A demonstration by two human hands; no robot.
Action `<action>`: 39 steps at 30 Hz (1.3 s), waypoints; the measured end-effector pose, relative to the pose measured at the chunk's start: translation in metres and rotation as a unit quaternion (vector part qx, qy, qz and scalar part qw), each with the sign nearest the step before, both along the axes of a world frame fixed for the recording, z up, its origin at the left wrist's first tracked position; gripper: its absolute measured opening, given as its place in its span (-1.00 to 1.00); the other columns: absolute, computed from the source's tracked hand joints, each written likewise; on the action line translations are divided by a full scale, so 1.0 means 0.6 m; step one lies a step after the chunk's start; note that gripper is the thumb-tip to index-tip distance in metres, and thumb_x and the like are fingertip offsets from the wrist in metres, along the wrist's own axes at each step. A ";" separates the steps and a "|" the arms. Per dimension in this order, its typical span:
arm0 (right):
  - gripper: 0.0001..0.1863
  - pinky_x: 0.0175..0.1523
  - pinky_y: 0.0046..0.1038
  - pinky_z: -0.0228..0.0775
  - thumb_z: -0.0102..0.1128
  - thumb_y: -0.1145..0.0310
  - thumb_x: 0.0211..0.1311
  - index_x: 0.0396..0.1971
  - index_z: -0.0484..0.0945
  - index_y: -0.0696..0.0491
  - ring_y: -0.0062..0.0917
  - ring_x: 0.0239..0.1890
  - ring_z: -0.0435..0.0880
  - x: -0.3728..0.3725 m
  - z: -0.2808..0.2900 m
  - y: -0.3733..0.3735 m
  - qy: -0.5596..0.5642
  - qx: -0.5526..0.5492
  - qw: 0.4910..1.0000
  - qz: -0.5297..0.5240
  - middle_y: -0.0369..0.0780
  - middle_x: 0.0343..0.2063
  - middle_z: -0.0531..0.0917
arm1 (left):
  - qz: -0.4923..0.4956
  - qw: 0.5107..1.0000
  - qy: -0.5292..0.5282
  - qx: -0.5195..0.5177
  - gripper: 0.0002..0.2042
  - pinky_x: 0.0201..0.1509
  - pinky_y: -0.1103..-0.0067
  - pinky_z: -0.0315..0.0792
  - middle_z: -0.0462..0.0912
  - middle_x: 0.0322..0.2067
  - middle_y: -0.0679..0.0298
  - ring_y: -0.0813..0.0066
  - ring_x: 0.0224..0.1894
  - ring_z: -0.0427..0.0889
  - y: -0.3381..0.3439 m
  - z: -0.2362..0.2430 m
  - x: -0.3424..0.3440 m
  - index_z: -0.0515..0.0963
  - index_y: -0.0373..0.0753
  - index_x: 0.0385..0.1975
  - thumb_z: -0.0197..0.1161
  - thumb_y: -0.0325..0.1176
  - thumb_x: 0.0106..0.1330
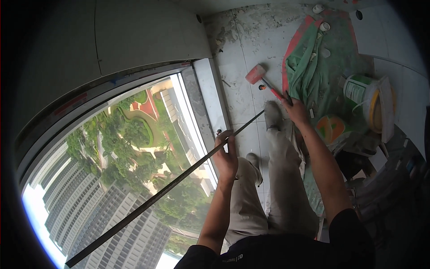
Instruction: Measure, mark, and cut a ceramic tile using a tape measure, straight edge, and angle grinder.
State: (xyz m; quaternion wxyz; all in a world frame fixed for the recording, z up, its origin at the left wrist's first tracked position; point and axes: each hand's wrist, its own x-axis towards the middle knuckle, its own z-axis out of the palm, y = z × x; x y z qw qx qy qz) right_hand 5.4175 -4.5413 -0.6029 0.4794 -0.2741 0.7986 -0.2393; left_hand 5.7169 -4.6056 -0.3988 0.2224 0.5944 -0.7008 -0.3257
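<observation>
My left hand [226, 157] is closed round a long, thin dark bar [170, 187]. The bar slants from the lower left, across the window, to a far tip above the floor near my shoe. My right hand [295, 111] grips a mallet [256, 74] by the end of its red and black handle. The mallet's worn, pale red head points away from me and to the left, apart from the bar. Beside my left fingertips is a small dark round thing [219, 131], too small to name.
A large window [134, 130] on my left looks down on trees and tall buildings, with a pale sill [210, 89] along it. Dusty tiles [244, 105] lie underfoot. To the right are a crumpled green sheet [309, 58], a white bucket [360, 92] and an orange-green bag [331, 127].
</observation>
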 end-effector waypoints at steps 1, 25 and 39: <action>-0.46 -0.22 -0.12 0.53 0.36 -0.08 0.54 -0.27 0.73 0.20 -0.15 -0.43 0.75 -0.010 -0.040 0.001 0.026 -0.019 0.999 0.000 -0.05 -0.54 0.70 | 0.030 0.997 0.023 0.068 -0.88 0.10 0.33 0.64 0.78 -0.08 0.00 0.05 -0.05 0.80 -0.002 -0.017 -0.003 0.64 -0.35 0.05 0.25 -0.48 0.67; -0.50 -0.48 -0.50 0.10 0.26 -0.11 0.67 -0.25 0.74 0.06 -0.75 -0.61 0.26 0.219 -0.274 -0.008 -0.217 -0.077 0.972 0.048 -0.45 -0.59 0.53 | -0.032 0.973 0.163 -0.158 -0.66 -0.04 0.51 0.75 0.83 -0.10 0.02 0.39 -0.10 0.83 -0.045 -0.231 0.136 0.53 -0.51 0.32 0.20 -0.38 0.75; -0.59 -0.32 -0.50 0.31 0.25 0.05 0.70 0.06 0.79 0.11 -0.74 -0.46 0.45 0.247 -0.309 0.009 -0.161 -0.112 0.978 0.067 -0.39 -0.46 0.71 | 0.050 0.971 0.066 -0.224 -0.72 -0.08 0.54 0.73 0.86 -0.20 0.17 0.49 -0.22 0.85 -0.201 -0.218 0.177 0.68 -0.43 0.22 0.22 -0.36 0.76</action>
